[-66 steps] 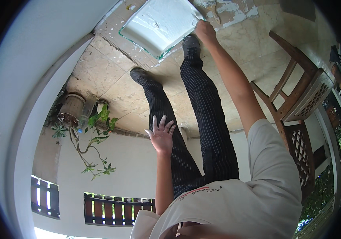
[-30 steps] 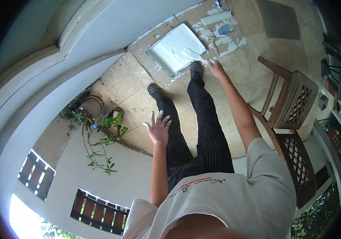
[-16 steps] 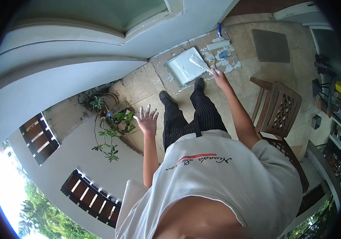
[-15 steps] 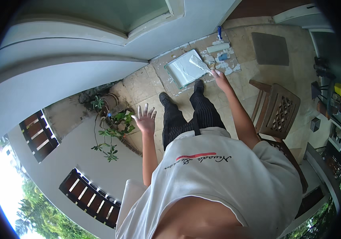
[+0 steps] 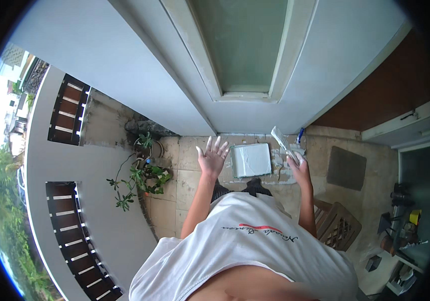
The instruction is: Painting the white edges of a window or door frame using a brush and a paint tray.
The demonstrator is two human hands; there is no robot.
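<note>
The right hand (image 5: 300,168) has its fingers curled round a paint-coated brush (image 5: 279,137), the left hand (image 5: 212,160) spreads its fingers wide and empty, and a tray (image 5: 234,163) lies below, between both sets.

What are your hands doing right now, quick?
Left hand: open, fingers spread, holding nothing.
Right hand: closed, holding a paintbrush.

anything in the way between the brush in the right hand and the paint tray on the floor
Nothing visible is. The brush in the right hand is raised to the right of the paint tray, while the open left hand is on the tray's other side, not between them.
</note>
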